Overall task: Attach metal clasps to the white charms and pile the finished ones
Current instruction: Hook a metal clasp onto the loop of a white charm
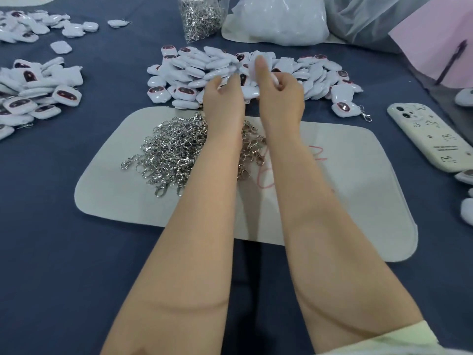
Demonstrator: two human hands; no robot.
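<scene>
Hold the white rounded plastic charm (252, 72) pinched steady in your right hand (280, 97) while your left hand (225, 98), its curled fingers' contents impossible to tell, presents one of the silver metal clasps (176, 149).

White charms (194, 73) lie heaped beyond a loose pile of silver clasps (174, 149).

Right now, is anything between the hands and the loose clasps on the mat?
Nothing visible. The left hand and the right hand, which grips a charm, are at the charm pile. The clasp heap lies uncovered on the mat, right beneath both wrists.
</scene>
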